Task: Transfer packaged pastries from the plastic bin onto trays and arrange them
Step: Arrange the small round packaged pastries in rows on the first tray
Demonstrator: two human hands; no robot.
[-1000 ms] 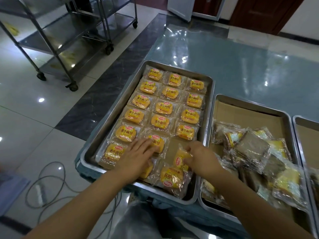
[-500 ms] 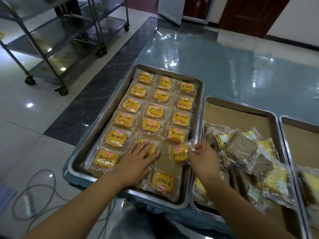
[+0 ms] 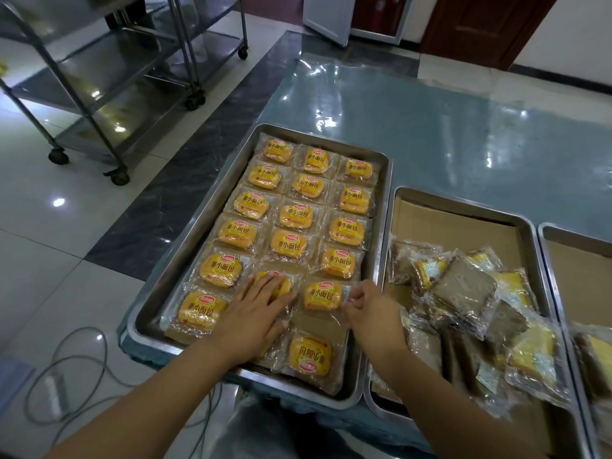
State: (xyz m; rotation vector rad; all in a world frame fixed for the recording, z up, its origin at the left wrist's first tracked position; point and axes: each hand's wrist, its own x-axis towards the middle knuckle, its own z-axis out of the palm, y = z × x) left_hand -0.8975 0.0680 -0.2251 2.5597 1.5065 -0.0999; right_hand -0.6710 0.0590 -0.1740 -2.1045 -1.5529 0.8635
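Left hand: my left hand point(image 3: 255, 313) lies flat with straight fingers, pressing on the middle pack point(image 3: 276, 286) in the near part of the left tray point(image 3: 182, 260); it grips nothing.
Right hand: my right hand point(image 3: 371, 313) pinches the right wrapper edge of the yellow pack point(image 3: 322, 295).
Where that pack is: flat on the tray floor in the right column, just near of the filled rows, label facing me.
Done: the far rows sit three across, labels all reading the same way. I judge this tray almost full.
Left on this tray: the upside-down pack point(image 3: 309, 357) in the near right corner reads the wrong way and lies askew. Another pack is partly hidden under my left wrist. The near row wants squaring.
Left beyond it: a heap point(image 3: 463, 309) of mixed packs lies unsorted in the cardboard-lined middle tray point(image 3: 463, 209). The right tray point(image 3: 576, 235) shows only a few packs at its near end. That looks like most of the remaining work.
Plastic bin: not in view.
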